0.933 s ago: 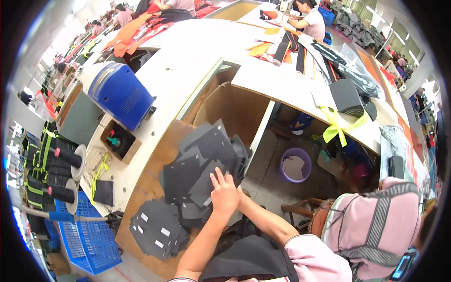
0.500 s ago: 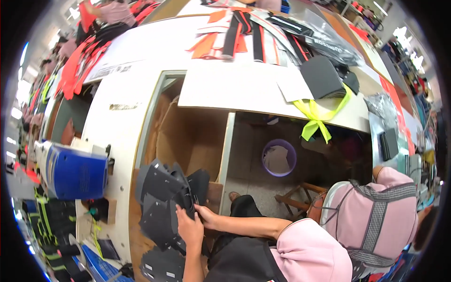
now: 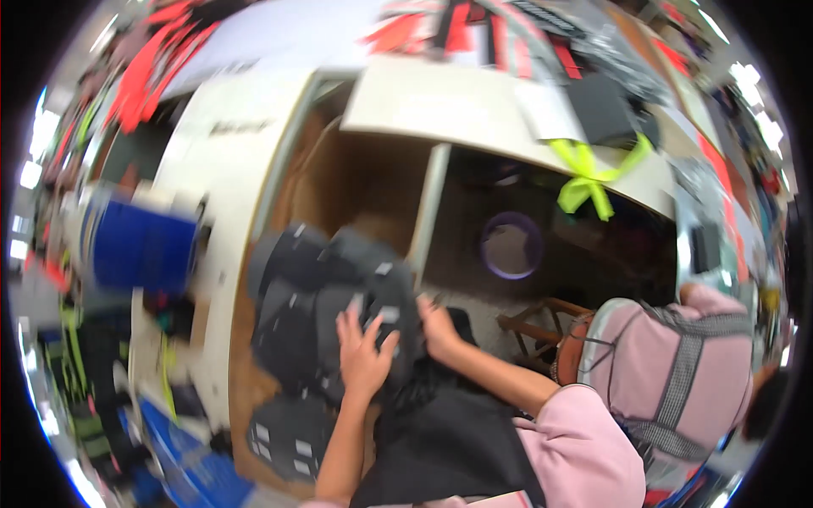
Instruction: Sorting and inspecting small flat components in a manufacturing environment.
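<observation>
A pile of dark grey and black cut fabric pieces (image 3: 292,326), several with small white marks, covers the near end of the wooden board. My left hand (image 3: 364,351) lies with spread fingers on the top black piece (image 3: 368,284). At that piece's right edge is my right hand (image 3: 436,328), its fingers curled in and partly hidden, seemingly gripping the edge. Below the pile, a separate grey piece with white marks (image 3: 288,436) rests on the board (image 3: 246,372).
A blue-and-white machine housing (image 3: 144,250) stands at left. Ahead are an open carton (image 3: 364,182), a purple-rimmed bin (image 3: 511,245) on the floor, and a white tabletop (image 3: 432,97) with bright yellow ribbon (image 3: 589,182). A co-worker in pink (image 3: 644,364) is close on the right.
The view has shifted and blurred. My hands have moved apart; the left has spread over the pile, the right has gone rightward. The top black piece now lies spread wider.
</observation>
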The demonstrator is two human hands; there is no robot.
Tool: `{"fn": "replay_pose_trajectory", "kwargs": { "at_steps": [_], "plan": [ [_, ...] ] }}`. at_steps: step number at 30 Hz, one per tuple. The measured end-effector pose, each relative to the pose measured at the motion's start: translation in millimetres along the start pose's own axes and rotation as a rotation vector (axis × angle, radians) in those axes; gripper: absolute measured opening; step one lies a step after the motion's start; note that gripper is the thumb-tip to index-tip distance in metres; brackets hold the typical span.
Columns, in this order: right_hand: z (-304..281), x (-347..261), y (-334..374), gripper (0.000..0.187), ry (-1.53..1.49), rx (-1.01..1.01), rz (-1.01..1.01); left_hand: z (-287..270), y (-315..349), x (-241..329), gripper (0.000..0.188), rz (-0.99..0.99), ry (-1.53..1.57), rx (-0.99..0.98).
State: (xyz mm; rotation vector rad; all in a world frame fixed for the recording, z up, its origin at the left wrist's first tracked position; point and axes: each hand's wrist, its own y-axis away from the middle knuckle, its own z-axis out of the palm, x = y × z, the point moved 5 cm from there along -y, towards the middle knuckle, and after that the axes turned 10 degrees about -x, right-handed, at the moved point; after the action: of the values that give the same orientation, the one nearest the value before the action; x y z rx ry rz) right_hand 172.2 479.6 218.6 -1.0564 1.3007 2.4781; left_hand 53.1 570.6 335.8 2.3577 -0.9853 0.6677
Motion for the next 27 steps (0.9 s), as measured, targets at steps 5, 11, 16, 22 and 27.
{"fn": "replay_pose_trajectory", "kwargs": {
  "at_steps": [5,11,16,22,27],
  "plan": [
    [-6,-1,36,0.047,-0.005,-0.030,-0.119,4,24,-11,0.061,-0.042,-0.191,0.060],
    [-12,-31,64,0.049,0.363,-0.152,-0.314,20,33,-36,0.066,-0.059,-0.303,0.057],
    [8,-97,91,0.030,0.682,-0.152,-0.318,12,38,-36,0.067,-0.026,-0.214,0.005],
    [106,-84,33,0.017,1.139,-0.393,-0.742,-8,39,-56,0.064,-0.025,0.089,0.248],
    [130,-70,-12,0.016,1.165,-0.509,-0.584,-32,30,-65,0.069,-0.175,0.075,0.403]
  ]
}}
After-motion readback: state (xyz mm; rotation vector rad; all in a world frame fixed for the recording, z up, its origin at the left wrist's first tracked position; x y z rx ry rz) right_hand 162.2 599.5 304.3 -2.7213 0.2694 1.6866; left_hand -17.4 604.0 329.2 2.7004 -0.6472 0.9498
